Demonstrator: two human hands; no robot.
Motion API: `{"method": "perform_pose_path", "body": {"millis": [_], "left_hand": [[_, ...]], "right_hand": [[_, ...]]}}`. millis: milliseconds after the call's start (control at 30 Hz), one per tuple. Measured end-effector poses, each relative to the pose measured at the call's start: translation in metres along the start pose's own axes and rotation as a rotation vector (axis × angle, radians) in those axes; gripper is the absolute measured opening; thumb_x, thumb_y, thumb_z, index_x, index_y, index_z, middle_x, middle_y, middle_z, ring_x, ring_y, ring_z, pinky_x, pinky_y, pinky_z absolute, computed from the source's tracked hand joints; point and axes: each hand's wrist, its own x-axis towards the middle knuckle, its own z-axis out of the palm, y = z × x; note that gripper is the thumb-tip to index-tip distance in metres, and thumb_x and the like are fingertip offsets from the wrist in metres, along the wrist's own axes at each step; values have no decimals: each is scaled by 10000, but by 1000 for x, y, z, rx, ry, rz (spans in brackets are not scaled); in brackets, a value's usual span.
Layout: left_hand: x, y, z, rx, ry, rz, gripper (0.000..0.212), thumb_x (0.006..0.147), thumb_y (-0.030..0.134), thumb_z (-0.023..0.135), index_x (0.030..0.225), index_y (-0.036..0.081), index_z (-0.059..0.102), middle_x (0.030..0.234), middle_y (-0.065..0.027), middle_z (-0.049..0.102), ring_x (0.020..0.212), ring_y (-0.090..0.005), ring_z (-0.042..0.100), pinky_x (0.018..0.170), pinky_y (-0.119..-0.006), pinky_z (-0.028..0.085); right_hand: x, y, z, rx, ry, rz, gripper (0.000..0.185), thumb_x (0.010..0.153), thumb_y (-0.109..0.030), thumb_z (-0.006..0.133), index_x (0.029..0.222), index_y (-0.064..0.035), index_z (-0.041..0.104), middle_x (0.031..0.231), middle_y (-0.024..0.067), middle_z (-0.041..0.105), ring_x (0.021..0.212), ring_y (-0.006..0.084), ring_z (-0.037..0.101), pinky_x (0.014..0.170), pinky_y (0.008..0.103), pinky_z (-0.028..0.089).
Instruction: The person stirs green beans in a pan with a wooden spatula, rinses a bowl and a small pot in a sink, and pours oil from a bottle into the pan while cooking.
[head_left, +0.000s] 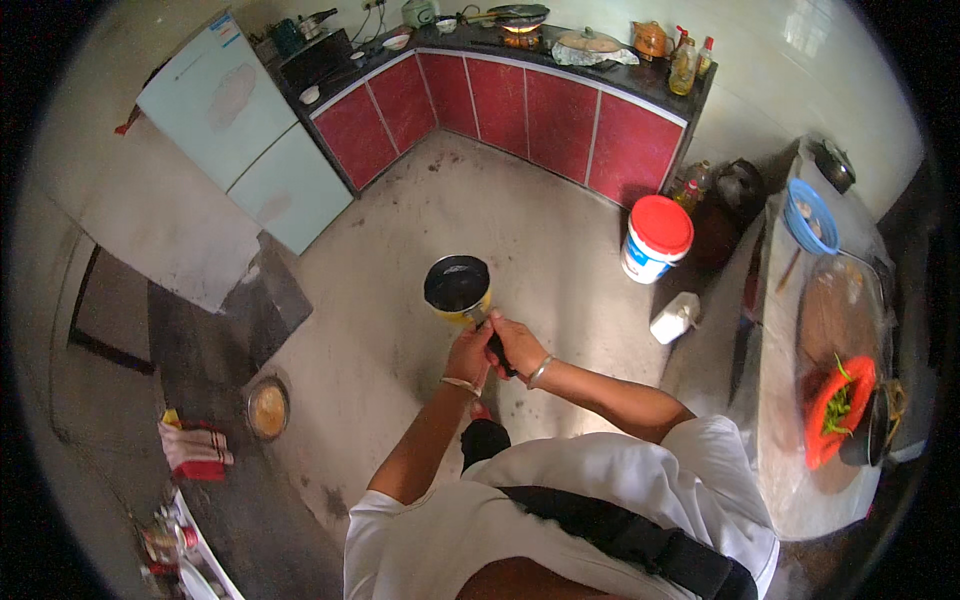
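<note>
A small saucepan (457, 283) with a dark inside and a yellow outside is held out in front of me, above the concrete floor. Both hands are around its black handle. My left hand (471, 352) grips it from the left side, close to the pan. My right hand (517, 346) is closed on it from the right, the two hands touching or nearly so. What the pan holds, if anything, cannot be made out in its dark interior.
Red cabinets (559, 120) carry a black counter with a wok (517, 13) over a lit flame. A refrigerator (225, 97) stands left. On the right are a red-lidded bucket (661, 225), a white container (675, 319) and a table (780, 480) bearing an orange basket (817, 427).
</note>
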Motion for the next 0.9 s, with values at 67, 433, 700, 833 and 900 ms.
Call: {"method": "perform_pose_path", "body": {"millis": [67, 433, 700, 833, 900], "left_hand": [[45, 30, -27, 35, 112, 87, 317, 875, 286, 515, 1062, 33, 546, 835, -61, 595, 605, -157, 565, 518, -280, 470], [310, 219, -137, -88, -10, 40, 235, 872, 206, 541, 993, 8, 577, 939, -79, 592, 841, -163, 564, 757, -312, 460], [514, 343, -195, 110, 68, 21, 211, 900, 223, 504, 968, 25, 523, 704, -13, 529, 585, -102, 517, 547, -263, 456], [606, 390, -214, 122, 96, -24, 240, 895, 252, 511, 972, 24, 516, 681, -9, 503, 560, -98, 497, 505, -227, 428], [652, 423, -213, 163, 116, -4, 246, 890, 252, 516, 975, 21, 513, 673, -5, 498, 524, -91, 480, 466, -216, 407]], "right_hand": [[55, -26, 14, 45, -17, 25, 478, 936, -468, 305, 772, -61, 496, 547, 30, 487, 398, 108, 417, 359, 246, 323], [302, -58, -138, 57, 18, 312, 293, 917, -310, 458, 1013, -47, 544, 738, 97, 612, 520, 189, 605, 411, 278, 474], [448, -28, -328, -19, 640, 362, 287, 896, -320, 469, 936, -43, 532, 691, 101, 592, 493, 190, 592, 409, 288, 480], [577, -53, -359, -80, 671, 318, 269, 888, -302, 498, 938, -42, 541, 683, 85, 588, 494, 168, 580, 414, 270, 468], [656, -78, -362, -103, 574, 195, 245, 887, -272, 520, 943, -35, 545, 682, 74, 587, 492, 150, 567, 415, 255, 455]]}}
